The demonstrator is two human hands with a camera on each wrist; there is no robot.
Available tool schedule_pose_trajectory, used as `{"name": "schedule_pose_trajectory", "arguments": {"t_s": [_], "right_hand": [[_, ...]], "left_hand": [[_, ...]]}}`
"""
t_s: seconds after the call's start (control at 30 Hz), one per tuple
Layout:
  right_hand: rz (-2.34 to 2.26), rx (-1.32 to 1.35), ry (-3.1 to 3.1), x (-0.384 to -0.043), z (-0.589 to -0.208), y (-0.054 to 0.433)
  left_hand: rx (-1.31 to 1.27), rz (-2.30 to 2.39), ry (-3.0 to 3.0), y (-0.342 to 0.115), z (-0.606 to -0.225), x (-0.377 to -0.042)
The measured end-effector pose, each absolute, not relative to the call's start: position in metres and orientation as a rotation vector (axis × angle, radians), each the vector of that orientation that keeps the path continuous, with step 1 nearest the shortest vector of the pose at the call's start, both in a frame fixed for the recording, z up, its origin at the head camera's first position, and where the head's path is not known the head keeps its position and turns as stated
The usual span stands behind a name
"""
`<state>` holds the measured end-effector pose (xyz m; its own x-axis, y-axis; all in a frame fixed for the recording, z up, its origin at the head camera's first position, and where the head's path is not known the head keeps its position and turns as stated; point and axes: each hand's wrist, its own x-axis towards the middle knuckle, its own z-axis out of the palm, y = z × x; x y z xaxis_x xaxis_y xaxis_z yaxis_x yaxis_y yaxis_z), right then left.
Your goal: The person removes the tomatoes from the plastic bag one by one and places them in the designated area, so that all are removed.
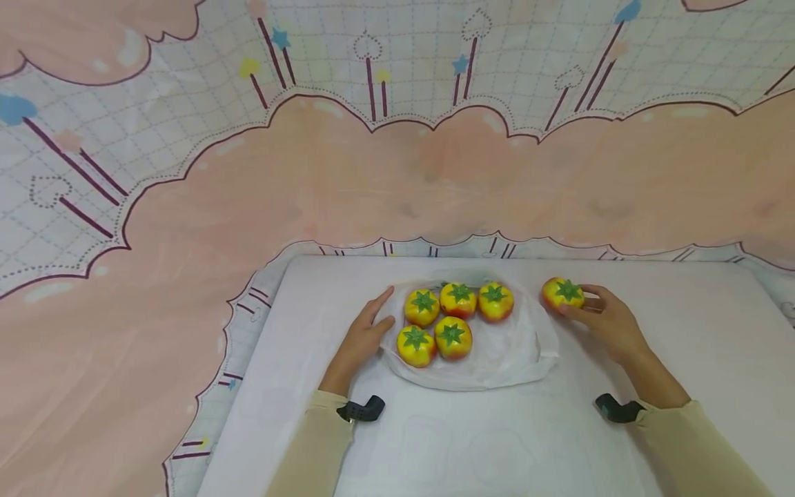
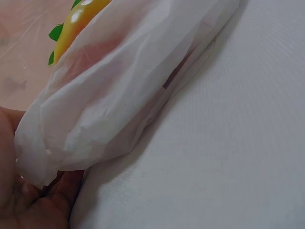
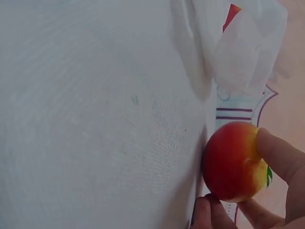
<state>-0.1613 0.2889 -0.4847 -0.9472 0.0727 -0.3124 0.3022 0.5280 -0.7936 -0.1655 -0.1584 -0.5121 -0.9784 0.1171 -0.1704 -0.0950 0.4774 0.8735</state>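
Red-yellow, smooth round fruit (image 1: 562, 295) pinched in right hand (image 1: 615, 329); crinkled white bag (image 1: 497, 355) against left hand (image 1: 362, 338), grip there unclear

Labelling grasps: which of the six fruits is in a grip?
The rightmost fruit in head view, held by the right hand beside the white bag; the other five are clustered, unheld.

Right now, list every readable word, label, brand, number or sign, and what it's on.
None can be read.
Fruit held in the right hand: no lettering seen.
White bag: no print seen.
Backdrop: printed stars and lines, no words.
Black wrist straps: too small to rule out markings.
White table: faint mark, too blurred to read.
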Motion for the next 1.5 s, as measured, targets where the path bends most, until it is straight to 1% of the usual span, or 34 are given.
{"name": "schedule_pose_trajectory", "arguments": {"t_s": [0.2,1.0,1.23,1.5], "right_hand": [[-1.333,0.321,2.540,-0.163,-0.484,0.290],[-1.337,0.314,2.536,-0.161,-0.483,0.292],[-1.315,0.288,2.578,-0.154,-0.485,0.298],[-1.288,0.371,2.634,-0.140,-0.476,0.296]], "left_hand": [[-0.009,1.515,2.507,-0.158,-0.513,-0.165],[0.010,1.513,2.516,-0.159,-0.515,-0.166],[0.034,1.528,2.505,-0.160,-0.517,-0.166],[0.046,1.530,2.506,-0.160,-0.515,-0.165]]}}
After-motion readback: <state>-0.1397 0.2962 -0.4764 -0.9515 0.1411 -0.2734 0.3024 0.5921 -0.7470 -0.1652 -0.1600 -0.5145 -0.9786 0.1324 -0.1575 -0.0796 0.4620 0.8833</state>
